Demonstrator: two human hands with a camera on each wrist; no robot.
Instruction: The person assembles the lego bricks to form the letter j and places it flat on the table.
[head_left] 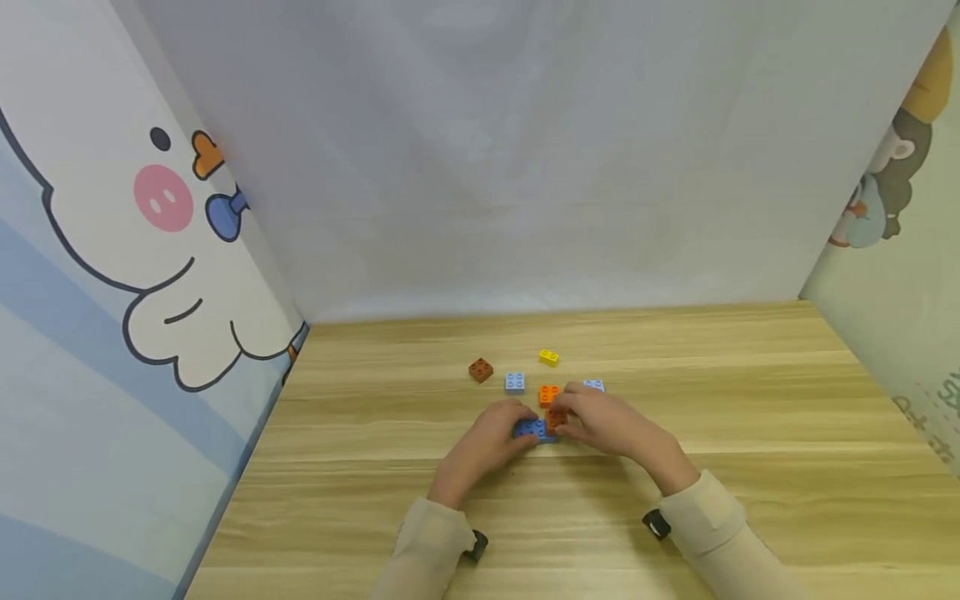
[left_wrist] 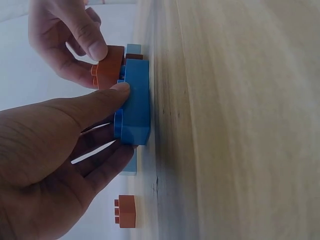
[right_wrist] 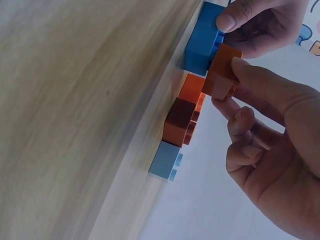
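A long blue building brick (head_left: 534, 429) lies studs up on the table. My left hand (head_left: 491, 437) grips it, thumb on the near side and fingers behind. With thumb and fingers, my right hand (head_left: 611, 418) pinches a reddish-brown brick (right_wrist: 222, 70) at the blue brick's right end, over its studs. Some blue studs show beside it in the left wrist view; whether the two bricks are fully joined I cannot tell. Just behind stands an orange brick (head_left: 549, 395). The right wrist view also shows a dark brown brick (right_wrist: 179, 122), which my right hand hides from the head view.
Farther back on the wooden table (head_left: 360, 467) are a brown brick (head_left: 481, 370), a light blue brick (head_left: 514, 383) and a small yellow brick (head_left: 549, 357). Another light blue brick (head_left: 593, 386) is partly behind my right hand. A pale curtain (head_left: 525, 167) hangs at the table's back edge.
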